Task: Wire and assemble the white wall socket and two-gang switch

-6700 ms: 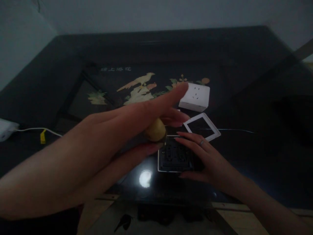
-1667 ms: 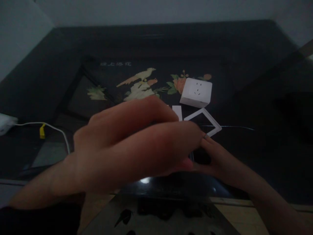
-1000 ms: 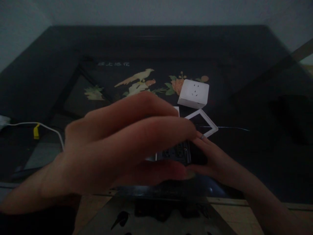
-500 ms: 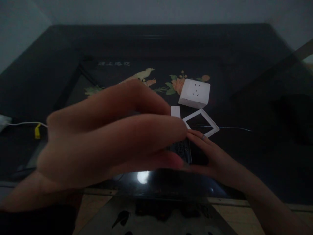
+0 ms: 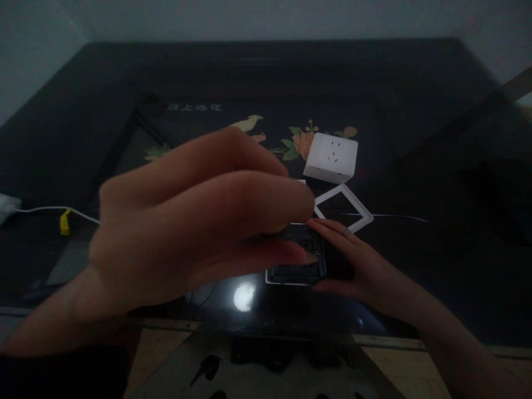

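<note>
My left hand (image 5: 199, 227) is raised close to the camera, its fingers curled and pressed together over the dark back of a wall switch or socket panel (image 5: 295, 271). Whatever those fingers may pinch is hidden behind them. The panel has a thin white edge and a screw near its right side, and it lies on the table. My right hand (image 5: 357, 255), with a ring on one finger, grips the panel's right side between thumb and fingers. Just beyond it lies a white square frame (image 5: 363, 210).
A white box-shaped socket (image 5: 334, 155) sits behind the frame. The glossy black table (image 5: 415, 166) bears a painted bird and flowers. A white cable (image 5: 45, 209) with a yellow tag (image 5: 64, 221) runs in from the left. A thin wire (image 5: 399, 216) stretches to the right.
My left hand has shifted slightly right and its fingers have turned, uncovering more of the dark panel. The right hand stays at the panel's side.
</note>
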Available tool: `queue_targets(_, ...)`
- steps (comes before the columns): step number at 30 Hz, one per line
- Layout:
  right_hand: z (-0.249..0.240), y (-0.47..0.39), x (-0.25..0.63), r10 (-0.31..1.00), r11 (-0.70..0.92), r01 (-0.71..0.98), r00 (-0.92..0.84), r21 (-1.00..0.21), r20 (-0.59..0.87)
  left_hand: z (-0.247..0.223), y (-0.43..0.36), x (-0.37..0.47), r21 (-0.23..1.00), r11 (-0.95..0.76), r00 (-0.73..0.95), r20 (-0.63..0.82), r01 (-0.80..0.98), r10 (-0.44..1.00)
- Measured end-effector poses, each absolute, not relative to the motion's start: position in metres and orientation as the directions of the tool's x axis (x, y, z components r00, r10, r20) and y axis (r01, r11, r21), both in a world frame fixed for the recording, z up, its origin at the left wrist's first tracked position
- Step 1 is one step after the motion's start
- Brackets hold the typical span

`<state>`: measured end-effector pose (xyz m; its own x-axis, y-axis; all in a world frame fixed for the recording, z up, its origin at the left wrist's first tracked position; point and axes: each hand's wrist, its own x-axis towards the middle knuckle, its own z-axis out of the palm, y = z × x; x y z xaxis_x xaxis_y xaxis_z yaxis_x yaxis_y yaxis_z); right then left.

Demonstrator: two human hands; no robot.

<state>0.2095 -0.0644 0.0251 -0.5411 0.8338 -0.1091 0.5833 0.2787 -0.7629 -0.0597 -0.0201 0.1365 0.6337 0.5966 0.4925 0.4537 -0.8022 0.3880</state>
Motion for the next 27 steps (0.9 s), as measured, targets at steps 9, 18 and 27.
queue_targets(9,0.024,-0.065,0.21,0.83,0.287,0.567,-0.549,-0.772,-0.094,0.146,-0.024,-0.068,0.454,-0.753,0.759,0.219,0.477,0.613)
queue_targets(18,0.024,-0.065,0.21,0.835,0.297,0.579,-0.543,-0.76,-0.088,0.14,-0.024,-0.058,0.43,-0.797,0.684,0.425,0.423,0.592)
queue_targets(27,0.021,-0.066,0.212,0.834,0.319,0.564,-0.549,-0.762,-0.057,0.138,-0.023,-0.065,0.402,-0.735,0.678,0.303,0.546,0.67)
